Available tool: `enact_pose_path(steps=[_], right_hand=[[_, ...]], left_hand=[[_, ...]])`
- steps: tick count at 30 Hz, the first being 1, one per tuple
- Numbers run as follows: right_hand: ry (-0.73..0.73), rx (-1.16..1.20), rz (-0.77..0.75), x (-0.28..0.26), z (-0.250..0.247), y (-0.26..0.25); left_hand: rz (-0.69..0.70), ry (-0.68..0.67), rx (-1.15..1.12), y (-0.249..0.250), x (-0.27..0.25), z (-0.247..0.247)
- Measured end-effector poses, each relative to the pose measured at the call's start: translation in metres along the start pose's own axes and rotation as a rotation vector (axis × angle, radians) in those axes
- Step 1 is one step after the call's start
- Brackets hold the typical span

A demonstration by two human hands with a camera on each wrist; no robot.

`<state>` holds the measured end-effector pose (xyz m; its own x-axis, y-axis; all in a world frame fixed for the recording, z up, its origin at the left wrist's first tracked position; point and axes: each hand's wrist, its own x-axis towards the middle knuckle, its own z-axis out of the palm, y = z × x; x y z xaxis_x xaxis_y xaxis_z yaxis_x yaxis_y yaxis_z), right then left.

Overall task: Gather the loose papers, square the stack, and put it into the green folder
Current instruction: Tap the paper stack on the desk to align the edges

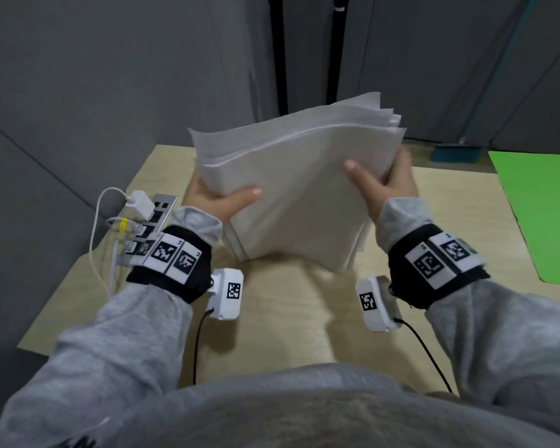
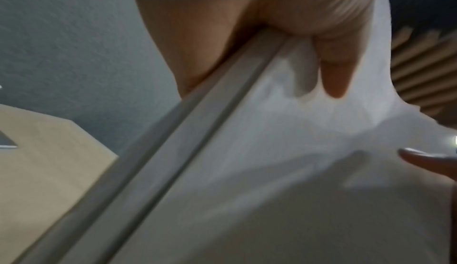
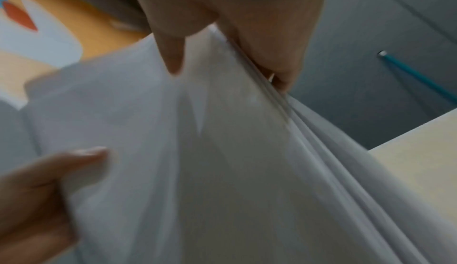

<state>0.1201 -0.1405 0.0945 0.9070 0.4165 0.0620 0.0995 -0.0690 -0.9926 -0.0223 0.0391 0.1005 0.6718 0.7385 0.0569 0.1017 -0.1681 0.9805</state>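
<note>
The person stands at a light wooden table (image 1: 282, 318) with a thick stack of papers (image 1: 291, 189) held up on edge between both hands, tilted away from the body, its lower edge down at or just above the tabletop; whether it touches I cannot tell. The left hand (image 1: 219, 198) grasps the stack's 9 o'clock side, thumb laid across the near face and fingers tucked behind. The right hand (image 1: 385, 185) grasps the 3 o'clock side the same way, thumb on the front sheet, fingers wrapped round the back. The sheets are not yet even: the top corners at 1 o'clock fan apart, and the stack bows between the two grips. In the wrist views the side edges show as several separate layers under each thumb.

The green folder (image 1: 540, 215) lies flat on the table out at 3 o'clock, well apart from the papers; nothing can be seen on it, and whether it lies open or closed I cannot tell.

At 9 o'clock, along the table's edge, a power strip (image 1: 152, 227) holds a white charger (image 1: 139, 205) and other plugs, their white cables (image 1: 94, 240) looping off the side. Grey partition walls (image 1: 110, 76) close in behind. Both wrists wear black bands with printed markers.
</note>
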Motion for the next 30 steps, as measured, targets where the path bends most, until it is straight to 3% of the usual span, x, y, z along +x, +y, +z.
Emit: enact_pose_path(steps=[3,6,8,13,19,23,25,30], right_hand=[[-0.026,-0.139,-0.004,-0.001,0.011,0.004],[0.089,0.026,-0.174,-0.005,0.011,-0.010],[0.115,0.115,-0.263,-0.007,0.006,-0.012],[0.082,0.070,-0.179,-0.003,0.001,-0.008],[0.082,0.021,-0.458,-0.006,0.003,-0.028],[0.103,-0.151,-0.616,0.000,0.002,-0.034],[0.108,-0.257,-0.642,0.003,0.001,-0.034],[0.133,-0.333,-0.656,0.004,0.002,-0.033]], left_hand=[[-0.053,-0.008,0.091,0.000,-0.006,0.010],[-0.016,0.136,0.013,0.009,-0.004,0.006],[0.040,0.158,-0.035,0.007,0.000,-0.001],[0.086,0.088,0.012,0.008,-0.003,0.000],[0.482,0.162,-0.025,0.034,-0.009,0.009],[0.575,0.176,0.030,0.034,-0.006,0.008],[0.621,0.196,0.092,0.030,-0.004,0.006],[0.633,0.099,0.074,0.029,-0.004,0.005]])
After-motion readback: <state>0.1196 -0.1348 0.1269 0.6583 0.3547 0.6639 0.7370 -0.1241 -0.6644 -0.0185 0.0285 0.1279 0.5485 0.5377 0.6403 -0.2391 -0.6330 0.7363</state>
